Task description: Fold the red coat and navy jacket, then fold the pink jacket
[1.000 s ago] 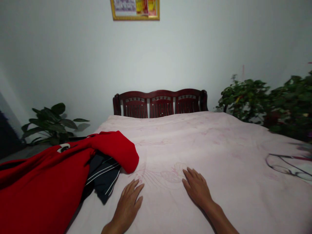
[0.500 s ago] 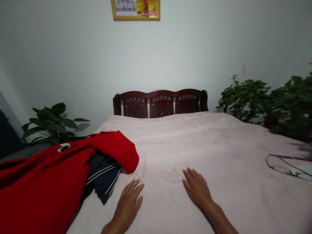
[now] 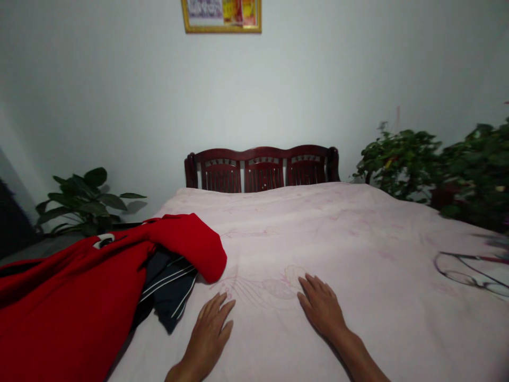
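My left hand point(image 3: 207, 337) lies palm down on the pale pink sheet point(image 3: 262, 345), back of the hand turned up, wrist near the bottom edge of the view, and the fingers slanting forward and a little to the right. The fingers are loose and slightly parted, with nothing gripped, and the thumb angles out on the inner side. My right hand point(image 3: 323, 309) mirrors it, a bit farther forward: the forearm comes in from the lower right, and the fingers point ahead and leftward, relaxed, straight and free of any object (the thumbs face each other across a faint flower pattern).

The sheet spreads beneath both palms. Just past my left fingertips is the rounded end of a red garment point(image 3: 91, 289), and a dark garment point(image 3: 170, 292) with white stripes pokes out from under it, near that hand. Eyeglasses point(image 3: 475, 257) lie well off to my right.
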The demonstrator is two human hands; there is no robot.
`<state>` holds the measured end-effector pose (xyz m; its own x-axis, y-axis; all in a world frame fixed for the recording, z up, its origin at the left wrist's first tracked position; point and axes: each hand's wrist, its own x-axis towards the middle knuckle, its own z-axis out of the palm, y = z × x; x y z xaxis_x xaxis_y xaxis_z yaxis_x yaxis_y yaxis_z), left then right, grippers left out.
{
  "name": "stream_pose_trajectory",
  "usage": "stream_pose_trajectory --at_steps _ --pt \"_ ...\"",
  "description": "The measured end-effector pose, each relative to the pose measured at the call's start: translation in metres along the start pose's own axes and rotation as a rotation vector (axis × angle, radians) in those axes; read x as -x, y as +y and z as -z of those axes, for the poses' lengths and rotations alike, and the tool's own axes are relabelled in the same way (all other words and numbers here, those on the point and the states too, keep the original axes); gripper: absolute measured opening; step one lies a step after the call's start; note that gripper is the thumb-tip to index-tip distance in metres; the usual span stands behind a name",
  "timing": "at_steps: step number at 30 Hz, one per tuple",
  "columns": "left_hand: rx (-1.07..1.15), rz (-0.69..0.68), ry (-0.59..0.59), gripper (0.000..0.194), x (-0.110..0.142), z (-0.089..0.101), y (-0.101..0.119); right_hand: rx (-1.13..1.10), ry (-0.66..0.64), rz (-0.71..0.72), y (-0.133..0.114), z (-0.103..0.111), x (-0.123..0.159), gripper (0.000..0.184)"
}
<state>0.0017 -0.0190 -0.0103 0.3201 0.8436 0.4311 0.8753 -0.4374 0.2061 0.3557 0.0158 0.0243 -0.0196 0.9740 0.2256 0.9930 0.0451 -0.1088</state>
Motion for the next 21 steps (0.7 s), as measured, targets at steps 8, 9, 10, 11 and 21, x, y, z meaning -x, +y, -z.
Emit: stream_pose_trajectory --at_steps 8,9,10,11,21 --pt "0.030 0.012 0.003 0.048 -0.0006 0.0029 0.0021 0.001 -0.011 -0.004 -0.0018 0.0036 0.0005 0.052" --pt "0.034 0.018 0.001 0.048 -0.0005 0.0032 0.0024 -0.003 -0.012 -0.004 -0.0018 0.0038 0.0005 0.052" --pt "0.036 0.021 -0.002 0.048 -0.0004 0.0035 0.0027 -0.005 -0.013 -0.004 -0.0017 0.0040 0.0005 0.052" --pt "0.036 0.023 -0.002 0.047 -0.0003 0.0036 0.0030 -0.005 -0.015 -0.004 -0.0017 0.0042 0.0006 0.052" --pt "0.016 -0.001 0.014 0.047 0.0005 0.0031 0.0014 -0.002 -0.004 0.000 -0.0026 0.0052 0.0010 0.052"
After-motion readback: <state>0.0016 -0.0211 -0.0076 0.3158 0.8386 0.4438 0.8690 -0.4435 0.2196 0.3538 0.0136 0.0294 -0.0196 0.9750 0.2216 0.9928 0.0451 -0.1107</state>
